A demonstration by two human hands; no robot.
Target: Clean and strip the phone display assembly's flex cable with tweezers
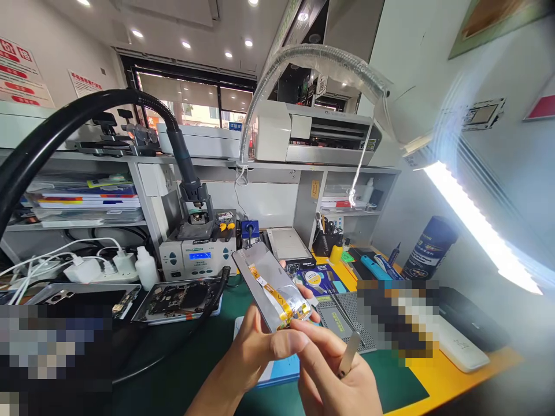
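Note:
My left hand is closed around the lower end of a flat silver phone screen panel with a yellow flex strip, held tilted above the green mat. My right hand is just to its right. Its fingers touch the panel's bottom edge and pinch a thin metal pry tool that points down. A disassembled phone lies open on the mat to the left, beside another phone frame.
A rework station with a black hose stands behind. White chargers and cables and a white bottle sit at left. Tools, bottles and a dark can are at right, under a bright lamp bar. Shelves and a printer are above.

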